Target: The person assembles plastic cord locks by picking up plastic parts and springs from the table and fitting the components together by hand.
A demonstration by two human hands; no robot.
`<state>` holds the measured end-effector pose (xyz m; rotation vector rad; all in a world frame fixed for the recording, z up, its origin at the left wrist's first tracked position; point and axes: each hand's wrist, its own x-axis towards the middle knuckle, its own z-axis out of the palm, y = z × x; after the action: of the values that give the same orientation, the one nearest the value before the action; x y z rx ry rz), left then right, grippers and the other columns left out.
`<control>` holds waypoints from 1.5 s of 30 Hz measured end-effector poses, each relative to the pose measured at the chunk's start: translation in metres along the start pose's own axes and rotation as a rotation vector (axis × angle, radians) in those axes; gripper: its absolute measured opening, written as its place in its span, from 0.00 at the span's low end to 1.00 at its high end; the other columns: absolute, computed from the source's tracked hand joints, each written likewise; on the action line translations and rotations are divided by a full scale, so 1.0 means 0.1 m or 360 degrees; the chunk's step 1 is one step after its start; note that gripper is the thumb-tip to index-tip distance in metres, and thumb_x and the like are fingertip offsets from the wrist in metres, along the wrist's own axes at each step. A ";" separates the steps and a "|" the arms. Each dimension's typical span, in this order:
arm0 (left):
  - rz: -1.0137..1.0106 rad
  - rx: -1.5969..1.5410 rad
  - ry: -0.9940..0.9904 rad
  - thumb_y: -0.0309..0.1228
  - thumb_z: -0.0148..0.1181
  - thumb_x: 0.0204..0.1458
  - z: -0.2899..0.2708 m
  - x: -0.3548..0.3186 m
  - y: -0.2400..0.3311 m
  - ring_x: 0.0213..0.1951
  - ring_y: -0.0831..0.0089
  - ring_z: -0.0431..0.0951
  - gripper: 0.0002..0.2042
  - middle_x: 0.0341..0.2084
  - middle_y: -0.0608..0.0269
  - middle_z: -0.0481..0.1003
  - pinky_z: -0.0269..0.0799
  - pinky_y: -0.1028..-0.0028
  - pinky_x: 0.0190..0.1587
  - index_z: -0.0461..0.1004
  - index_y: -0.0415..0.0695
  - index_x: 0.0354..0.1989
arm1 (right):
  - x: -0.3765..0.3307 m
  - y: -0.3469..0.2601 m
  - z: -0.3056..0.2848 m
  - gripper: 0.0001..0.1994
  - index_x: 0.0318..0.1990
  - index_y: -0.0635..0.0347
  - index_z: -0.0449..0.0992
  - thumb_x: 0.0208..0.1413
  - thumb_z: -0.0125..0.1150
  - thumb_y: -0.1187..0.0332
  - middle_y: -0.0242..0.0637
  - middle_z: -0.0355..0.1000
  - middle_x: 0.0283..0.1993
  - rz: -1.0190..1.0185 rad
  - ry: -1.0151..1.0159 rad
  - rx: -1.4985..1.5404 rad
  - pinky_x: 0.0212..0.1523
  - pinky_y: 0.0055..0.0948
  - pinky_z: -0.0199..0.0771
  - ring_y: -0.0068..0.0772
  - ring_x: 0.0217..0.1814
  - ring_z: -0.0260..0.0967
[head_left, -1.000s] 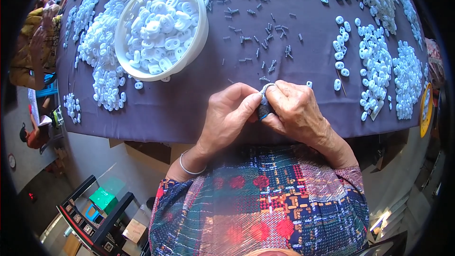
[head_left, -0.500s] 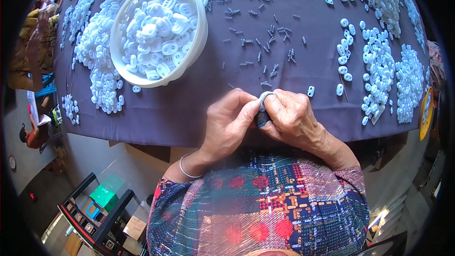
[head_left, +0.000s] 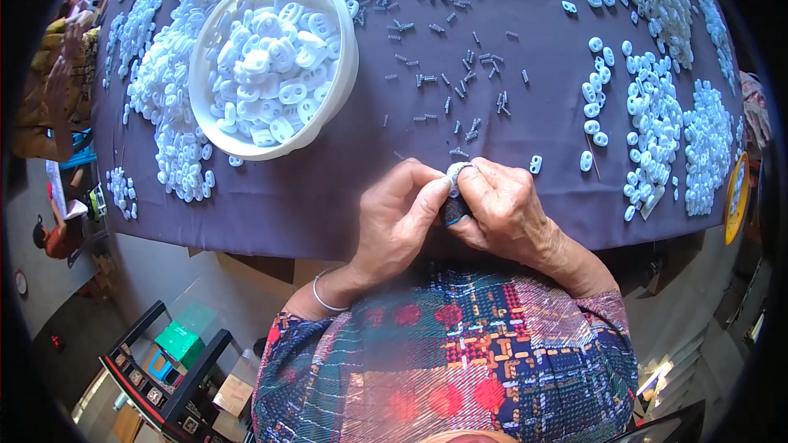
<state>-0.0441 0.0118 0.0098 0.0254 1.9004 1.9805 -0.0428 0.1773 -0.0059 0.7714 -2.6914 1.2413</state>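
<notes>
My left hand (head_left: 400, 212) and my right hand (head_left: 502, 201) meet near the table's front edge, thumbs and forefingers pressed together. Pinched between the fingertips is a small white plastic piece (head_left: 453, 188), mostly hidden by the fingers. It resembles the loose two-hole cord locks. A white wrap (head_left: 460, 169) covers a right fingertip, and a black sleeve with a blue edge (head_left: 455, 210) sits by the right thumb. Just beyond the hands lie small metal springs (head_left: 459, 152). One white cord lock (head_left: 535, 164) rests to the right of my right hand.
A round white tub (head_left: 349, 74) full of white oval pieces stands at left on the dark tablecloth (head_left: 271, 205). Heaps of such pieces spread at left (head_left: 176, 74) and right (head_left: 654, 115). A thin rod (head_left: 594, 160) lies near the right heap. Another person (head_left: 53, 98) is at far left.
The view has shifted very slightly. Both hands stay joined at the same spot, with only a small movement of the fingers.
</notes>
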 end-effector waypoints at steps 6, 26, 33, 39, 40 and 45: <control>0.0048 -0.0072 0.0046 0.24 0.53 0.57 0.00 -0.02 0.00 0.30 0.85 0.67 0.05 0.25 0.70 0.71 0.62 0.83 0.32 0.73 0.36 0.32 | 0.02 0.03 -0.07 0.21 0.39 0.72 0.69 0.34 0.65 0.71 0.41 0.63 0.23 -0.0015 0.0080 0.0080 0.25 0.35 0.67 0.42 0.23 0.65; 0.1238 0.1400 0.1182 0.25 0.58 0.54 -1.10 0.29 0.64 0.23 0.80 0.72 0.04 0.25 0.62 0.74 0.65 0.81 0.24 0.74 0.38 0.35 | -0.40 0.11 -0.67 0.16 0.39 0.67 0.71 0.37 0.58 0.80 0.46 0.67 0.33 0.0530 0.0369 -0.0446 0.34 0.38 0.69 0.50 0.32 0.68; 0.1350 0.1786 0.1259 0.25 0.65 0.47 -0.74 0.33 0.60 0.30 0.76 0.74 0.09 0.32 0.62 0.76 0.66 0.78 0.27 0.76 0.42 0.38 | -0.48 0.11 -0.56 0.17 0.39 0.64 0.70 0.36 0.60 0.76 0.44 0.64 0.35 0.0586 0.0203 -0.0661 0.37 0.39 0.70 0.48 0.37 0.68; 0.1287 0.1421 0.0207 0.20 0.66 0.38 -0.05 0.26 0.19 0.32 0.62 0.74 0.12 0.28 0.58 0.74 0.71 0.67 0.34 0.76 0.41 0.34 | -0.42 0.09 -0.43 0.18 0.39 0.63 0.68 0.35 0.60 0.74 0.43 0.65 0.36 0.0617 0.0190 -0.0688 0.37 0.39 0.70 0.47 0.38 0.67; 0.1291 0.1382 0.0136 0.21 0.67 0.38 0.02 0.24 0.12 0.32 0.61 0.74 0.12 0.28 0.57 0.74 0.71 0.67 0.34 0.76 0.41 0.34 | -0.42 0.09 -0.41 0.18 0.39 0.62 0.67 0.35 0.60 0.74 0.43 0.65 0.36 0.0615 0.0192 -0.0649 0.37 0.39 0.70 0.47 0.38 0.68; 0.1129 0.1259 -0.0032 0.21 0.66 0.38 0.14 0.16 -0.01 0.32 0.59 0.74 0.11 0.28 0.57 0.74 0.71 0.67 0.34 0.75 0.40 0.32 | -0.43 0.13 -0.37 0.17 0.37 0.62 0.66 0.35 0.61 0.74 0.43 0.66 0.35 0.0646 0.0158 -0.0531 0.36 0.39 0.70 0.48 0.37 0.68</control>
<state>-0.0546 0.0297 0.0058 1.0450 2.7795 1.3791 -0.0168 0.2289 -0.0014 0.1230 -2.9455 0.8147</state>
